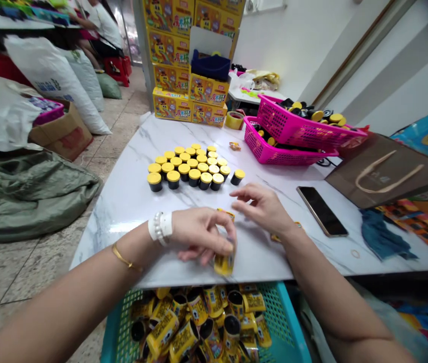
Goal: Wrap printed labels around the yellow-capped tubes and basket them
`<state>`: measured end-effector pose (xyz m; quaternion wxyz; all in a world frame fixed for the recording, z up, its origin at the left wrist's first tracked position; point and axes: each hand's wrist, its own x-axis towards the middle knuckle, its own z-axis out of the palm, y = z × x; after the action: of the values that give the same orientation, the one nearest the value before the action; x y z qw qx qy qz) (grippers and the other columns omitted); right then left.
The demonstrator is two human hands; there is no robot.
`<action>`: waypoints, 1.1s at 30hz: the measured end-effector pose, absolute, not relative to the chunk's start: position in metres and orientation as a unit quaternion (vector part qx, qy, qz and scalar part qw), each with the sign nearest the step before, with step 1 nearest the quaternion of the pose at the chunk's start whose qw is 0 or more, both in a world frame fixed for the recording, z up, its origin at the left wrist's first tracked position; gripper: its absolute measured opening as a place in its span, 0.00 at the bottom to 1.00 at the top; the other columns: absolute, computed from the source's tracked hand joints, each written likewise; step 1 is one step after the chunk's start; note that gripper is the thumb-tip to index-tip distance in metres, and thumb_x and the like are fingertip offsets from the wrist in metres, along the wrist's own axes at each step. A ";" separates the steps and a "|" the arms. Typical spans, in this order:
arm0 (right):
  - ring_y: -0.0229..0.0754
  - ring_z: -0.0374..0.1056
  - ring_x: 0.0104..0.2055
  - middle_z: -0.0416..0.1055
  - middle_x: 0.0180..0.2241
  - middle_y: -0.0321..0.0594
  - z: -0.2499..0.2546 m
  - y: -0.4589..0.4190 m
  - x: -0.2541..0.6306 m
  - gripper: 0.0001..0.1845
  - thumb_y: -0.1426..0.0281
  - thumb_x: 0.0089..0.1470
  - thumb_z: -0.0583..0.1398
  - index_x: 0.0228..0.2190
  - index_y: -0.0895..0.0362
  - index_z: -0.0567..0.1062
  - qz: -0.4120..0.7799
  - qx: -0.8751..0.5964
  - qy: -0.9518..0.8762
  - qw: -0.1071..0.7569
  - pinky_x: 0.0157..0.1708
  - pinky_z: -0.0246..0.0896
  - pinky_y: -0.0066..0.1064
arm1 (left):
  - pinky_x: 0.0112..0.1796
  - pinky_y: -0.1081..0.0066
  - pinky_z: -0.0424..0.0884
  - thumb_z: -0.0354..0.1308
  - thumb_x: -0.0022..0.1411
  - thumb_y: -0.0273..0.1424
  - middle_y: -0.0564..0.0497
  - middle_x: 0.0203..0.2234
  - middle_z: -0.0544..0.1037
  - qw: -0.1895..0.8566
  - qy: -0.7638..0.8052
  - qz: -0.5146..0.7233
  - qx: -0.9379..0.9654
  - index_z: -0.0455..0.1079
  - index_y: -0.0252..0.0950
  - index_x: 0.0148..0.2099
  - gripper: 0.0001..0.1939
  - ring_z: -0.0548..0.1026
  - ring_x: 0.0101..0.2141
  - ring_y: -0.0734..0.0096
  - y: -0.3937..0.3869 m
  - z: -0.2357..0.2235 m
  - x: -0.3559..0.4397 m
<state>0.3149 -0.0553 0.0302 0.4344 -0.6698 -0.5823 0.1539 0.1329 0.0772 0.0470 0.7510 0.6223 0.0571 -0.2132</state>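
Observation:
My left hand (pixel 202 234) is closed round a small yellow-labelled cup (pixel 224 262) at the near edge of the white marble table (pixel 130 196). My right hand (pixel 262 204) hovers just beyond it over the table, fingers curled and loosely apart, with nothing visibly in them. A little yellow piece (pixel 226 213) lies between the two hands. Beyond them stands a tight cluster of several black cups with yellow lids (pixel 191 166). A teal basket (pixel 285 322) under the table edge holds several open yellow-labelled cups.
Two stacked pink baskets (pixel 293 136) with black and yellow parts sit at the back right. A phone (pixel 321 210), a brown paper bag (pixel 387 171) and a tape roll (pixel 234 120) lie on the table. Yellow cartons (pixel 189 60) are stacked behind. Sacks lie on the floor to the left.

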 end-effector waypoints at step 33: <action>0.30 0.57 0.16 0.64 0.17 0.28 0.022 -0.039 0.292 0.22 0.52 0.52 0.64 0.25 0.56 0.68 0.344 -0.638 -0.399 0.561 0.15 0.49 0.23 | 0.18 0.77 0.56 0.61 0.60 0.38 0.58 0.14 0.66 0.585 0.276 0.222 0.729 0.71 0.36 0.31 0.11 0.60 0.16 0.79 0.080 0.040 0.145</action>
<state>0.2916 -0.0395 0.0223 0.5613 -0.6383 -0.3989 0.3440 0.1449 0.0797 0.0402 0.5853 0.7290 0.2765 0.2224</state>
